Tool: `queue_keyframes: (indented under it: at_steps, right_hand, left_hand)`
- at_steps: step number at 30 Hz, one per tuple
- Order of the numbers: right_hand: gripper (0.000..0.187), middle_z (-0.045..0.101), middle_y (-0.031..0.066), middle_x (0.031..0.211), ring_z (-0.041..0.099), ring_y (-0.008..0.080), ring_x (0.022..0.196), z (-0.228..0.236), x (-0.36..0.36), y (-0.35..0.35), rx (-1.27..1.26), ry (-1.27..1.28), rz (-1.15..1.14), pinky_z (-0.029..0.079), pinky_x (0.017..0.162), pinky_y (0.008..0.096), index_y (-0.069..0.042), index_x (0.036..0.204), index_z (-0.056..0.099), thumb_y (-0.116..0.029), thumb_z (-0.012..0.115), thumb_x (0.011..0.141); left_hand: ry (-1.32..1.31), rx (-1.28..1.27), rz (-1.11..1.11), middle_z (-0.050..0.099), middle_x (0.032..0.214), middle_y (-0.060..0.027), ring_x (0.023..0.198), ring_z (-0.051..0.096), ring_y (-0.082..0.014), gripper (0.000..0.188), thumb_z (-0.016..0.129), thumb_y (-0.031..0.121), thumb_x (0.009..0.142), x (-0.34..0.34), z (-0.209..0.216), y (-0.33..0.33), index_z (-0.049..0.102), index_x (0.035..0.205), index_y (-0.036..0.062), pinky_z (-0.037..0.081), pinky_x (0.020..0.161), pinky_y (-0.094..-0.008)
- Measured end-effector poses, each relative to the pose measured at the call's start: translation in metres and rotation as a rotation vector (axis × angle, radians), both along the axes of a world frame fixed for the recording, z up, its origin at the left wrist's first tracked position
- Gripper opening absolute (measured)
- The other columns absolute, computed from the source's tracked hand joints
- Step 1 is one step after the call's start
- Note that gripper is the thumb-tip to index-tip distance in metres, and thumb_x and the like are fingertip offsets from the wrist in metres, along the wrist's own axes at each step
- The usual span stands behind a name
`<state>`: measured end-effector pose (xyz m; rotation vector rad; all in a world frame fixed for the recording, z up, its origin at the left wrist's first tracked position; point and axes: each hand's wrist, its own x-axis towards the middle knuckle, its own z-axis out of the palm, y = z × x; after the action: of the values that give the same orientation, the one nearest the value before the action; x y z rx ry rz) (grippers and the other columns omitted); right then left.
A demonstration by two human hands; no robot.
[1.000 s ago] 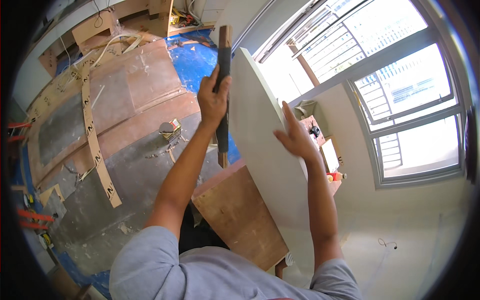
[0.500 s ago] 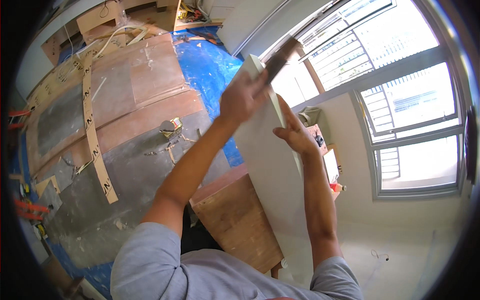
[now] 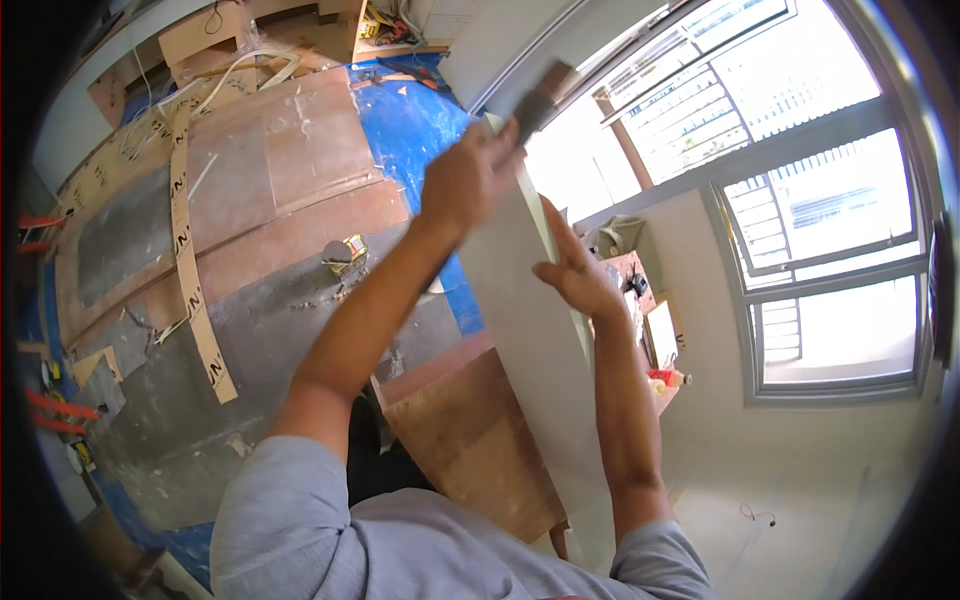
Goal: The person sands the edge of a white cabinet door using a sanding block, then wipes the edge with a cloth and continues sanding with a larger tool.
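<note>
A tall white panel [image 3: 530, 320] stands on edge in front of me, leaning slightly away to the left at its far end. My left hand [image 3: 463, 188] is closed round a dark block-like tool with a brown end [image 3: 543, 103], at the far end of the panel's narrow pale edge. The tool is blurred, and I cannot tell its exact kind. Nearer to me, my right hand [image 3: 582, 272] holds the panel's edge, its fingers stretched along the right side and the thumb over the left.
A brown wooden box [image 3: 480, 440] stands left of the panel. Protective boards [image 3: 290, 350] and a blue sheet [image 3: 405, 120] cover the floor, with a small tin [image 3: 345, 255] on them. At the right are a window [image 3: 820, 200] and a small surface with a red-labelled bottle [image 3: 668, 380].
My left hand and the tool have moved left and slightly farther along the panel's edge. The panel's top and my right hand have shifted a little left in view.
</note>
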<state>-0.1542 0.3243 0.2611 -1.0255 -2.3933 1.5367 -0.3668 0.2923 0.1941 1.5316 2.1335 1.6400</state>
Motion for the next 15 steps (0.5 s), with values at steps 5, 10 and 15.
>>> queue_keyframes:
  at_steps: [5,10,15]
  right_hand:
    - [0.098,0.033,0.0163,0.166,0.023,0.0293,0.158,-0.021,-0.006,0.017,0.132,0.082,0.141,0.019,0.126,0.0373,-0.006,0.166,0.021,0.007,0.059,0.076]
    - [0.098,0.034,0.0192,0.166,0.023,0.0299,0.158,-0.024,0.003,0.013,0.028,0.038,0.039,0.02,0.126,0.0373,-0.003,0.165,0.02,0.004,0.061,0.076]
    - [0.098,0.027,0.0182,0.169,0.018,0.0278,0.16,-0.012,0.001,0.006,0.013,0.07,0.034,0.014,0.127,0.0356,0.0,0.165,0.017,0.009,0.058,0.076]
  left_hand:
    - [-0.046,-0.033,0.264,0.07,0.092,-0.0229,0.088,0.07,-0.0364,0.044,0.071,0.04,0.096,-0.112,-0.047,0.04,0.071,0.132,0.0134,0.054,0.07,-0.0424]
    - [0.035,0.124,0.034,0.062,0.093,-0.0152,0.08,0.067,-0.0355,0.049,0.072,0.042,0.094,0.028,-0.007,-0.027,0.068,0.137,0.0201,0.055,0.066,-0.0459]
    - [0.144,0.094,-0.052,0.062,0.102,-0.0196,0.085,0.067,-0.0408,0.049,0.068,0.044,0.096,0.003,-0.012,-0.008,0.067,0.139,0.0201,0.054,0.071,-0.0505]
